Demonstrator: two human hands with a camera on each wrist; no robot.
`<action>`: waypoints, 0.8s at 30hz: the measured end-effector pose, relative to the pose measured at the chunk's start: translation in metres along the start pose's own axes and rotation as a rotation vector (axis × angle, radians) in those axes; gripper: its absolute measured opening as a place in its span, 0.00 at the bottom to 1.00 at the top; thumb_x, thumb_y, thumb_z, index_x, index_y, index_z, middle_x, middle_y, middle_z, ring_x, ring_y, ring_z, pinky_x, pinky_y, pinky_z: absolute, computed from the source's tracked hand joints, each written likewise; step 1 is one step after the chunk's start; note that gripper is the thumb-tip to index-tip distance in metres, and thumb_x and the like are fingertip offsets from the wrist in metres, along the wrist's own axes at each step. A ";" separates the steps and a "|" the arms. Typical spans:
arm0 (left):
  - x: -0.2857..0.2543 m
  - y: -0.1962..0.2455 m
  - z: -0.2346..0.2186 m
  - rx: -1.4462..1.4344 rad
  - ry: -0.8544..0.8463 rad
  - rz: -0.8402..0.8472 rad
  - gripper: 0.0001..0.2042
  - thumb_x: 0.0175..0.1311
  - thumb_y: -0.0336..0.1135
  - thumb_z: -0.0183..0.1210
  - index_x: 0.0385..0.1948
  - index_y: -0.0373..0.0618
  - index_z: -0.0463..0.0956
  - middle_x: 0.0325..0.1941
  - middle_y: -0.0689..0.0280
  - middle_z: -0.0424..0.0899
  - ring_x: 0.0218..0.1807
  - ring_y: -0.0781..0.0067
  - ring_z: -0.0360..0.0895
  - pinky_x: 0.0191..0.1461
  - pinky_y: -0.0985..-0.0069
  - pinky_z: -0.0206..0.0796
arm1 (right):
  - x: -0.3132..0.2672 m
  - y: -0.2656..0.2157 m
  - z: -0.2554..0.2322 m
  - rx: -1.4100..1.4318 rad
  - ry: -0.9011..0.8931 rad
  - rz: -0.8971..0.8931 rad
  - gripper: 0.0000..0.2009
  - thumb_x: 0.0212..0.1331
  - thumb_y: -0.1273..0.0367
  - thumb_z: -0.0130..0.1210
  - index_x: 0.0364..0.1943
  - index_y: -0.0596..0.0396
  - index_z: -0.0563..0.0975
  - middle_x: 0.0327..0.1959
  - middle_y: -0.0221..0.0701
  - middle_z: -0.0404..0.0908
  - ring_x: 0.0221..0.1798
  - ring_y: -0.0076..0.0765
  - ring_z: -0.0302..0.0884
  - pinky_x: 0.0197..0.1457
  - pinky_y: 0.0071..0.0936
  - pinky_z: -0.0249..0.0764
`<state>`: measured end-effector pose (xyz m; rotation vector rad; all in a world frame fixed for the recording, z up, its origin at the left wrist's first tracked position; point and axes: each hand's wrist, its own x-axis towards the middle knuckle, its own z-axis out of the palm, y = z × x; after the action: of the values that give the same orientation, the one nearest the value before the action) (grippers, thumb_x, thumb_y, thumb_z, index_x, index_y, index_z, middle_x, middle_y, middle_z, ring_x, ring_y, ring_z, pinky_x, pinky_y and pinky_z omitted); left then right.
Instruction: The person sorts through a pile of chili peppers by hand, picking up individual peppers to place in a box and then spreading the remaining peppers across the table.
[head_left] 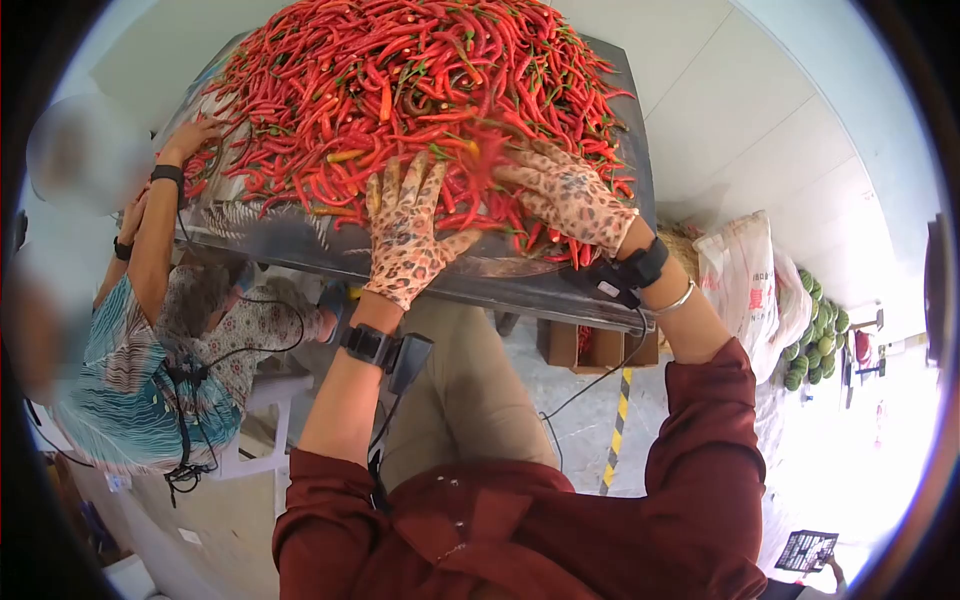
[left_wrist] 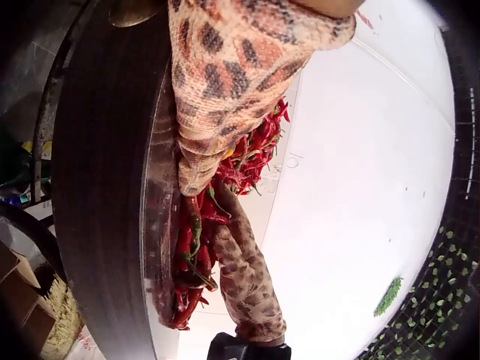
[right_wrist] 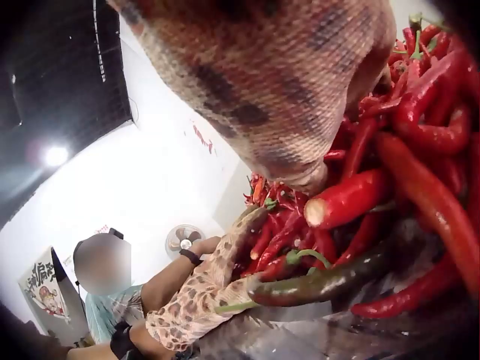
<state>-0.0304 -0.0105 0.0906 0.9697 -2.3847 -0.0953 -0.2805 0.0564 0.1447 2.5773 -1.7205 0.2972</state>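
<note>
A large heap of red chili peppers (head_left: 400,60) covers the dark table (head_left: 500,285), with green stems and a few orange or dark pods among them. My left hand (head_left: 405,235), in a leopard-print glove, rests on the heap's near edge, fingers straight and thumb spread toward the right. My right hand (head_left: 570,195), gloved alike, lies over the peppers at the right, its extended fingers pointing left. Just beyond those fingertips a few peppers are blurred. Loose chilies (right_wrist: 352,199) lie close beneath the right glove in the right wrist view. Some right fingertips are hidden there.
Another person (head_left: 150,340) sits at the left, one bare hand (head_left: 190,135) at the heap's edge. Below the table's right side stands a cardboard box (head_left: 605,350). White sacks (head_left: 740,270) and green round produce (head_left: 815,335) are at the right. Cables hang from my wrists.
</note>
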 end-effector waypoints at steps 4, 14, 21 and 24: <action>0.001 0.003 -0.004 0.049 -0.021 -0.029 0.47 0.48 0.61 0.66 0.70 0.47 0.59 0.75 0.56 0.56 0.77 0.48 0.47 0.78 0.49 0.35 | -0.002 -0.002 -0.005 0.038 0.037 -0.043 0.24 0.62 0.65 0.51 0.64 0.45 0.70 0.67 0.42 0.66 0.72 0.52 0.58 0.73 0.46 0.56; -0.002 -0.003 -0.005 -0.118 0.093 -0.011 0.46 0.50 0.59 0.66 0.70 0.46 0.57 0.76 0.54 0.53 0.77 0.47 0.46 0.78 0.50 0.35 | -0.037 -0.078 -0.025 0.038 0.125 0.116 0.33 0.51 0.65 0.62 0.66 0.46 0.68 0.72 0.43 0.59 0.73 0.61 0.52 0.74 0.52 0.54; -0.011 -0.016 -0.018 -0.219 0.115 0.066 0.36 0.61 0.52 0.60 0.68 0.44 0.61 0.74 0.55 0.57 0.77 0.49 0.48 0.78 0.52 0.39 | -0.022 -0.106 -0.016 0.026 0.093 0.164 0.38 0.45 0.63 0.67 0.67 0.41 0.67 0.73 0.40 0.56 0.75 0.59 0.49 0.75 0.52 0.51; -0.020 -0.044 -0.031 -0.073 0.165 0.112 0.28 0.64 0.46 0.57 0.65 0.46 0.67 0.70 0.59 0.65 0.76 0.50 0.51 0.77 0.53 0.42 | 0.008 -0.114 -0.006 0.011 0.112 0.051 0.39 0.45 0.60 0.67 0.68 0.40 0.66 0.73 0.39 0.56 0.75 0.58 0.49 0.74 0.54 0.50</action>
<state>0.0247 -0.0253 0.0954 0.7778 -2.2620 -0.0577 -0.1740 0.0945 0.1617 2.4750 -1.7520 0.4451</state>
